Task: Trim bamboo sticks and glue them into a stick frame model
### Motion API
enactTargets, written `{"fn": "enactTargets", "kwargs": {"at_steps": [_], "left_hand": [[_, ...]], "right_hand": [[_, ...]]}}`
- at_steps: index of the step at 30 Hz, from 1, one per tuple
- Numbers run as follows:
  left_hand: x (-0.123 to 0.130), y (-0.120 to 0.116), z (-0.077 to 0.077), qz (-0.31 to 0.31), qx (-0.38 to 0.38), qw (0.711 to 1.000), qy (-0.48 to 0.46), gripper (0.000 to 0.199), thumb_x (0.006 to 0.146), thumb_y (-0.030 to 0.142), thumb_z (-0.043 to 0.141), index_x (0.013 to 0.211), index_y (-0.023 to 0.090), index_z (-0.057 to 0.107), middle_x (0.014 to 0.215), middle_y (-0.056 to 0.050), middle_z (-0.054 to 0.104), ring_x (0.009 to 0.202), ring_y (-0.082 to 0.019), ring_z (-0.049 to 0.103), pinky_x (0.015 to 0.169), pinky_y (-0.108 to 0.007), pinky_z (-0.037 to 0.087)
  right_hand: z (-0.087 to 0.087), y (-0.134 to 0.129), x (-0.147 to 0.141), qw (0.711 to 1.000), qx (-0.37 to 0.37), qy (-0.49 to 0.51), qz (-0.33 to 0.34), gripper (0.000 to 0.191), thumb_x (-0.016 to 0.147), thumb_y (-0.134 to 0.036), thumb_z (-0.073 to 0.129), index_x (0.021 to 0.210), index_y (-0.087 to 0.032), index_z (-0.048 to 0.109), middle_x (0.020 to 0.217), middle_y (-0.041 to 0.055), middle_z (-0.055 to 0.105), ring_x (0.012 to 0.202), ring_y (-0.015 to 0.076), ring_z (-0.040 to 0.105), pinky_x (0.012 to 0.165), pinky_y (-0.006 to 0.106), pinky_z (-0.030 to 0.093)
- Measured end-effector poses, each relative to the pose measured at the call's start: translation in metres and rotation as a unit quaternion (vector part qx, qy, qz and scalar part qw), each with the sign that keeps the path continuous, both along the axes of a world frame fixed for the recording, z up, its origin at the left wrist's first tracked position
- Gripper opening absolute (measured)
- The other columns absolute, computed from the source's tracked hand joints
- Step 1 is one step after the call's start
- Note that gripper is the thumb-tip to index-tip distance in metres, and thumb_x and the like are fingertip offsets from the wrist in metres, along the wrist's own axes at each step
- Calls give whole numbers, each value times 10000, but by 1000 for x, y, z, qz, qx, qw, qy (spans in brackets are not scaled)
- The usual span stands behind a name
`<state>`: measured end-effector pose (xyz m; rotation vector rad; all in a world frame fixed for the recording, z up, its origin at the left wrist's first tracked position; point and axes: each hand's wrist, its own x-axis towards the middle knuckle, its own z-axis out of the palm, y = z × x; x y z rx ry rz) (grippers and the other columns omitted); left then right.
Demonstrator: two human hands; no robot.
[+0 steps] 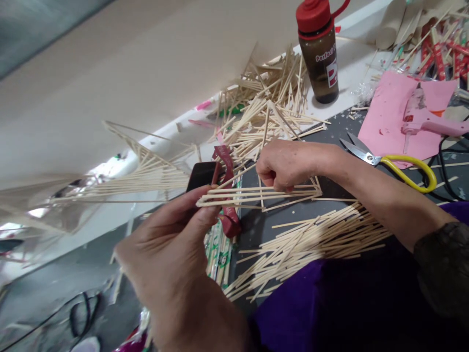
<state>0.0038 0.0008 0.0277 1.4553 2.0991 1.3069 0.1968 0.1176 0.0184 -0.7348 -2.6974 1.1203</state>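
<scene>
My left hand (179, 244) pinches the left end of a slim frame of glued wooden sticks (245, 197) between thumb and fingers. The frame extends rightward over the dark table, its far corner beyond my other hand. My right hand (280, 164) is curled closed above the frame's middle, its fingertips at the upper sticks. What those fingers grip is hidden from view. Below the frame lies a loose pile of wooden sticks (311, 239). Behind my left fingers are a phone (202, 176) and a dark red ribbon (231, 222).
Stick structures (278, 83) are heaped against the wall, with another (150, 171) at left. A bottle (318, 58) stands behind. To the right are yellow-handled scissors (394, 166) and a pink glue gun (417, 117) on pink sheeting (381, 110). Cables (84, 313) lie at lower left.
</scene>
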Motion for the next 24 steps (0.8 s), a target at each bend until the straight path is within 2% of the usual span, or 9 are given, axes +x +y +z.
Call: {"fn": "enactTargets", "kwargs": {"at_steps": [4,7,11,13,15,17,20,24], "left_hand": [[8,1,5,20,0,998,-56,312,623,253,846,934,263,814,858,-23,804,673,-142,704,498,-196,523],[13,2,8,23,2,997,-70,305,600,237,851,902,262,817,814,-9,800,661,-127,698,558,-204,557],[10,3,7,4,18,996,-91,299,577,228,846,872,269,816,788,7,797,618,-110,684,594,-214,576],[7,4,4,-18,24,994,-105,293,586,213,840,873,267,817,797,10,799,619,-91,678,602,-189,563],[5,5,2,-35,26,993,-109,294,607,212,833,897,259,816,827,6,803,632,-84,678,597,-176,552],[4,6,1,-42,25,994,-95,286,627,230,820,912,241,814,843,-5,805,635,-96,680,598,-196,562],[5,6,2,-50,28,995,-85,283,628,244,809,910,213,810,833,-18,804,637,-115,681,625,-238,587],[8,6,3,-68,38,992,-100,292,624,236,812,912,190,807,834,-27,804,646,-112,681,641,-232,580]], "right_hand": [[4,-2,1,1000,21,-7,4,141,628,-7,619,671,-107,710,582,-4,605,583,102,497,564,264,323],[19,-7,7,999,42,-20,-12,149,653,-12,612,699,-102,721,629,8,633,614,101,499,587,266,325],[43,-19,22,994,31,1,-101,159,713,-24,576,723,-103,714,633,5,630,594,88,533,600,242,356],[44,-26,33,986,0,14,-165,143,738,-48,569,722,-96,703,620,6,626,571,82,550,600,229,377],[33,-33,43,970,-41,29,-240,131,762,-87,569,720,-94,693,604,10,626,557,84,568,596,224,398],[14,-40,53,947,-83,38,-307,133,783,-123,570,724,-101,687,601,15,634,545,87,583,585,221,413],[-17,-51,62,919,-131,7,-373,148,793,-111,551,775,-113,698,610,16,641,525,87,589,543,211,417],[-39,-61,64,908,-196,-4,-370,197,798,-96,563,906,-131,724,599,-5,619,498,85,561,469,195,392]]}}
